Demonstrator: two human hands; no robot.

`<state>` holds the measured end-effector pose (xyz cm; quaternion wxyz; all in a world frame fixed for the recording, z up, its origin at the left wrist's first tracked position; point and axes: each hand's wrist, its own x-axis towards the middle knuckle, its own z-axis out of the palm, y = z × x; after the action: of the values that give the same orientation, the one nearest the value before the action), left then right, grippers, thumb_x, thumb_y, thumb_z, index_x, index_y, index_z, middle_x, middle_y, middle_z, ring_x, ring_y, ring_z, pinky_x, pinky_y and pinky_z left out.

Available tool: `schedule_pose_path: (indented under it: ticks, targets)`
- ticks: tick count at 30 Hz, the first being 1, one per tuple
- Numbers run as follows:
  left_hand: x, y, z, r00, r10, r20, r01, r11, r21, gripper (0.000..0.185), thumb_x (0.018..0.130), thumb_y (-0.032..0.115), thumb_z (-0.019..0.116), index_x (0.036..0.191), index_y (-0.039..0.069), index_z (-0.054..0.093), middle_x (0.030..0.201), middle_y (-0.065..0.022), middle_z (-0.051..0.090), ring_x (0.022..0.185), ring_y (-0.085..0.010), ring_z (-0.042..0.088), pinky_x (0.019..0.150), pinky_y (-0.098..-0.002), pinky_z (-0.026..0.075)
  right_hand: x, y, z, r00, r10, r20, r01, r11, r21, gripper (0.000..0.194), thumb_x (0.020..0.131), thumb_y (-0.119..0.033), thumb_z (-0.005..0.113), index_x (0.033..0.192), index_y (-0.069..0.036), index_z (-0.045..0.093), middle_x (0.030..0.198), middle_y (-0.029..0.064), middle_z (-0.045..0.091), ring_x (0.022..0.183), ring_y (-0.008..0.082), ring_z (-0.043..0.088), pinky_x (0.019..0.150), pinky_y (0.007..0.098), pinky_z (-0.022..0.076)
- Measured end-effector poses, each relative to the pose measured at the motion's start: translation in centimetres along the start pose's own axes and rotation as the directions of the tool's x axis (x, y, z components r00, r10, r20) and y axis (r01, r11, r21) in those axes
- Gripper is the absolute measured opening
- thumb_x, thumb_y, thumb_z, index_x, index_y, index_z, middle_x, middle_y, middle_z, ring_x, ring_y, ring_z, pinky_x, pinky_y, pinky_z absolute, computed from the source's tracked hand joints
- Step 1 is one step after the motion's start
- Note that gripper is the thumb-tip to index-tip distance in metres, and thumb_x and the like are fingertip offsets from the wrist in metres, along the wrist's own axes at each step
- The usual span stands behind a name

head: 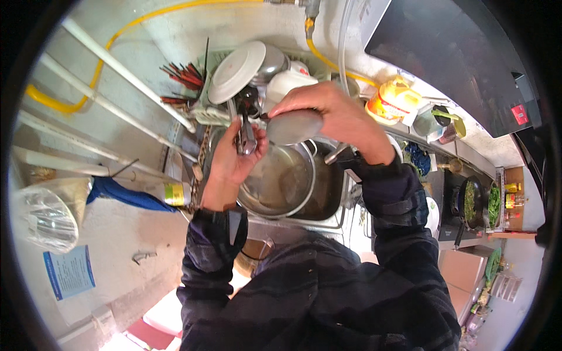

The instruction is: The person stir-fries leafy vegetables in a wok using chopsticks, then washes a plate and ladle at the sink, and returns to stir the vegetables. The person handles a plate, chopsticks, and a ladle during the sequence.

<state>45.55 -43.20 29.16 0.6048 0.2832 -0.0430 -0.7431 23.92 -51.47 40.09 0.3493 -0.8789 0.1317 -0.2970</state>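
Observation:
Over the sink, my left hand (230, 164) grips a shiny metal utensil (246, 142); its exact kind is unclear. My right hand (331, 109), palm down, holds a rounded grey metal piece (294, 127) that is blurred, so I cannot tell whether it is the head of a ladle or some other utensil. Below both hands, a large metal pot (281, 184) with cloudy water stands in the steel sink (327, 210). A faucet spout (337, 153) reaches in beside my right wrist.
Behind the sink, a pale green dish rack (210, 116) holds a white plate (237, 72), bowls and red-dark chopsticks (186, 77). A yellow jug (393, 101) stands on the ledge. White pipes (127, 74) run at left. Rightward, a wok (470, 202) with green food sits on the stove.

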Motion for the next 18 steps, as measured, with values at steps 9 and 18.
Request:
schedule_pose_path:
  ticks: [9,18]
  targets:
    - [1.7,-2.7,-1.6,0.999,0.008,0.054,-0.015,0.99,0.139,0.049,0.102,0.041,0.045,0.114,-0.005,0.056,0.103,-0.0195,0.065,0.093,-0.0315,0.063,0.085,-0.0425,0.052,-8.5,-8.3,-0.2,0.871,0.473,-0.135,-0.44,0.872,0.215,0.02,0.081,-0.006,0.067,0.098,0.004,0.069,0.09,0.0123,0.07,0.078,0.0172,0.069,0.074,0.0266,0.0517]
    - [2.1,-4.1,-5.0,0.998,-0.066,0.021,0.063,0.992,0.111,0.059,0.102,0.048,0.038,0.116,-0.007,0.052,0.107,-0.0239,0.062,0.097,-0.0347,0.062,0.09,-0.0446,0.052,-16.8,-0.5,10.4,0.601,0.776,0.191,-0.674,0.364,0.643,0.027,0.097,-0.019,0.059,0.101,0.007,0.063,0.075,0.0097,0.065,0.068,0.0155,0.067,0.063,0.0288,0.0552]
